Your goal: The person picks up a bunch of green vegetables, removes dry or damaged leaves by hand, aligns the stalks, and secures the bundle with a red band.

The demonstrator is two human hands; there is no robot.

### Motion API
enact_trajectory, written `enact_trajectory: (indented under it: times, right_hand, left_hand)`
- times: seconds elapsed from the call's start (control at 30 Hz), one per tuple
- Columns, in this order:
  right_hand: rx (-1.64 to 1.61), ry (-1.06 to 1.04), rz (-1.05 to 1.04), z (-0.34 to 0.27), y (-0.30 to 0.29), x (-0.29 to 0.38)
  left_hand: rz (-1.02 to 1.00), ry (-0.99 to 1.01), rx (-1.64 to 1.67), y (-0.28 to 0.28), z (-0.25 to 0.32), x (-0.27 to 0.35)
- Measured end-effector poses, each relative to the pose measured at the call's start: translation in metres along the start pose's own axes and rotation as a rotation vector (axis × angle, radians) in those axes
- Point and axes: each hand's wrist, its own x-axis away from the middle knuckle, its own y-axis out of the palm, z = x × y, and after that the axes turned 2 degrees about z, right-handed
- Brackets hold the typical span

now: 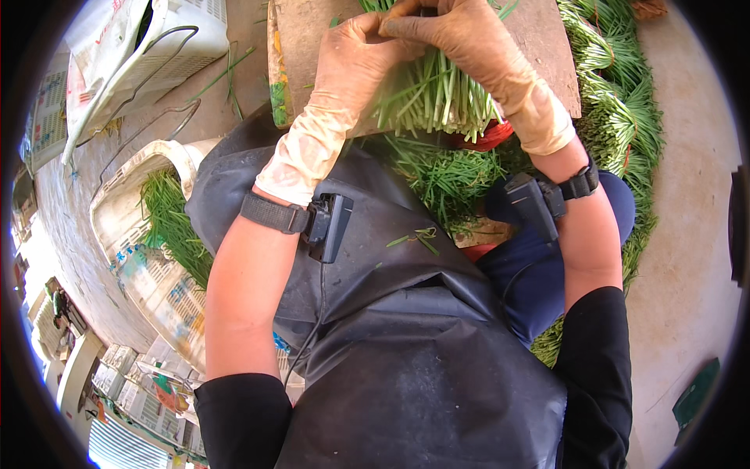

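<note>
A bundle of long green stalks (pixel 439 99), perhaps garlic chives, lies on a wooden board (pixel 527 35), its pale cut ends towards me. My left hand (pixel 363 53) and my right hand (pixel 451 35), both in stained thin rubber gloves, meet above the bundle with fingertips pinched together. Whatever is between the fingertips is too hidden to name. A red plastic strip or bag (pixel 492 138) shows under the board's near edge. Loose green leaves (pixel 457 176) lie heaped below it.
Tied bundles of green stalks (pixel 615 111) line the right side. At left stand a white plastic basket (pixel 111 217) holding greens and a white crate (pixel 193 35) with a wire handle. A black apron (pixel 410 352) covers my lap, with leaf scraps on it.
</note>
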Motion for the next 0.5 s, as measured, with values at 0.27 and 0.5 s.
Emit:
enact_trajectory:
  times: [0.27,0.5]
  right_hand:
    - [0.774,-0.408,0.244,-0.035,-0.007,0.019]
    - [0.934,-0.316,0.235,-0.010,-0.017,0.029]
  left_hand:
    - [-0.001,-0.109,0.112,0.004,0.001,-0.001]
    - [-0.016,-0.112,0.068,0.002,0.001,-0.001]
